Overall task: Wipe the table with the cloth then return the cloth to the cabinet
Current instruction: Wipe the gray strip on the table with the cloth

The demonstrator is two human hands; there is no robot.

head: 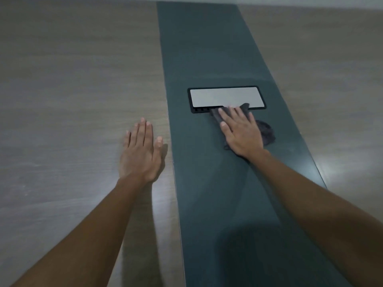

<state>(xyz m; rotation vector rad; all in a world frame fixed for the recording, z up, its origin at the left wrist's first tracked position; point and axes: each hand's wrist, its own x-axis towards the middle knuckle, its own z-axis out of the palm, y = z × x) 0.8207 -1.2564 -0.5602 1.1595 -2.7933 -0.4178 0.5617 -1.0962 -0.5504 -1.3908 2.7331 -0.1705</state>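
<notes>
Forearms: both reach forward from the bottom edge over the table (62, 90), bare to the wrist.
Shadow: a dim round patch lies on the dark centre strip (207, 59) near the bottom edge, between the two forearms.
Left hand (141, 150): flat on the wood-grain part of the table, palm down, fingers straight and held close together, thumb set a little apart – holding nothing, just beside the strip's left edge.
Right hand (241, 131): palm down on the dark strip, fingers straight and slightly spread, pressing flat on the cloth rather than curling round it.
Cloth (267, 133): dark grey, bunched under the right hand; folds show to the right of the wrist and past the fingertips, where a corner reaches the near edge of the panel.
Panel (226, 97): a pale grey rectangular plate in a black frame, set into the strip – a row of small slots shows along its near-left edge.
Far edge: the strip and the wood surface run on to a pale band at the top of the view.
</notes>
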